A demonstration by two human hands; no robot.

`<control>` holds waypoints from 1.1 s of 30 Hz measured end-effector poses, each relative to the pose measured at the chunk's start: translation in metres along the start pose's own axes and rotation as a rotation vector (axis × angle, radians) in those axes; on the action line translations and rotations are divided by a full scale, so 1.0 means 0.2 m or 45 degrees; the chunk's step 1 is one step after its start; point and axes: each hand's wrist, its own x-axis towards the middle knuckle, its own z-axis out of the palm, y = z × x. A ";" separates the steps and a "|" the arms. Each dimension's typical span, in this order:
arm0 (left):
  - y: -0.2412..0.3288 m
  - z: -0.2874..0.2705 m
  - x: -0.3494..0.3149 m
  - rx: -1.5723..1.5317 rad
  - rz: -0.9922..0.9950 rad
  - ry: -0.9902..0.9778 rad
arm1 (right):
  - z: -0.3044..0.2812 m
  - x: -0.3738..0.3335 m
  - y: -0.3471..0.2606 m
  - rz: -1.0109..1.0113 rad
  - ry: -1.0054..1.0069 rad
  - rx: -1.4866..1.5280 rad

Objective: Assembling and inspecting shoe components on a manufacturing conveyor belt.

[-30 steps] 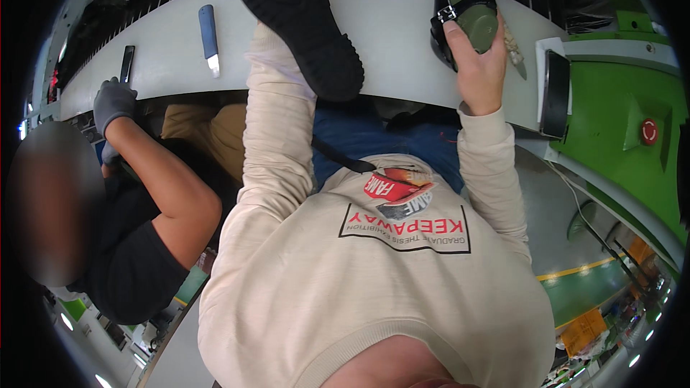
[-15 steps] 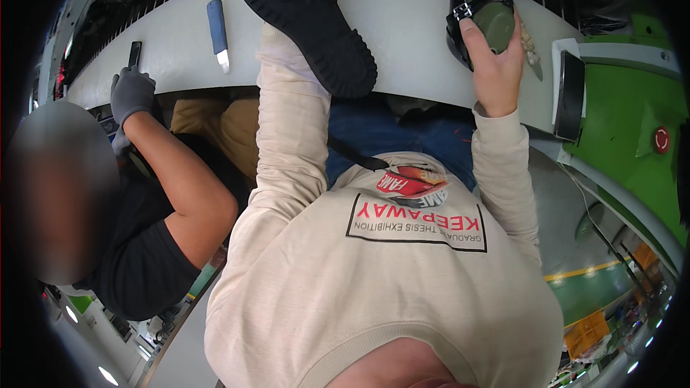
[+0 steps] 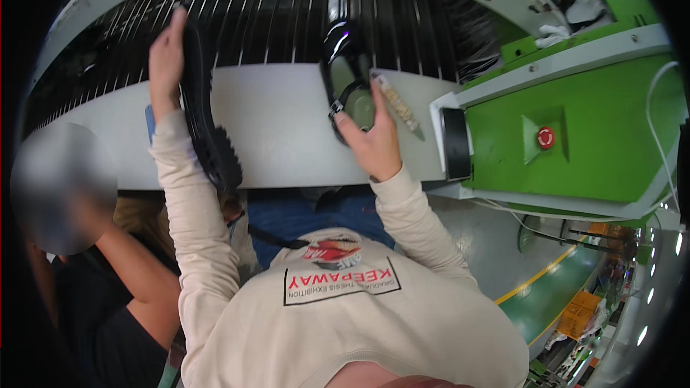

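Observation:
My left hand [image 3: 165,68] is closed on a black chunky-soled shoe [image 3: 201,111], turned on its side so that the ridged sole edge shows. It is held lengthwise over the left of the white bench, heel end toward me. My right hand [image 3: 370,145] grips the heel part of a shiny black strap shoe [image 3: 338,50], thumb by the buckle and fingers along the other side. Its green insole [image 3: 357,104] faces up, and its toe reaches over the slatted conveyor. Just right of that hand lies a patterned-handled knife [image 3: 399,106].
Beyond the white bench [image 3: 273,129] runs a conveyor of metal bars [image 3: 248,18]. A black flat device [image 3: 453,144] sits at the bench's right end, beside a green machine [image 3: 596,122] with a red button [image 3: 545,137]. A co-worker's arm [image 3: 133,276] is close on my left.
The view has swung to the right and farther ahead. The left shoe has turned from sole-facing to edge-on. My right hand keeps its grip on the strap shoe.

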 end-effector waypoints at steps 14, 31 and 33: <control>-0.36 0.04 -0.16 -0.533 -0.260 -0.331 | -0.05 0.12 -0.04 -0.210 -0.087 -0.850; -0.26 0.30 -0.27 -0.810 -0.366 -0.322 | -0.09 0.06 -0.33 -0.252 -0.146 -0.004; -0.27 0.32 -0.28 -0.769 -0.350 -0.393 | -0.21 0.17 -0.38 -0.373 0.080 -0.105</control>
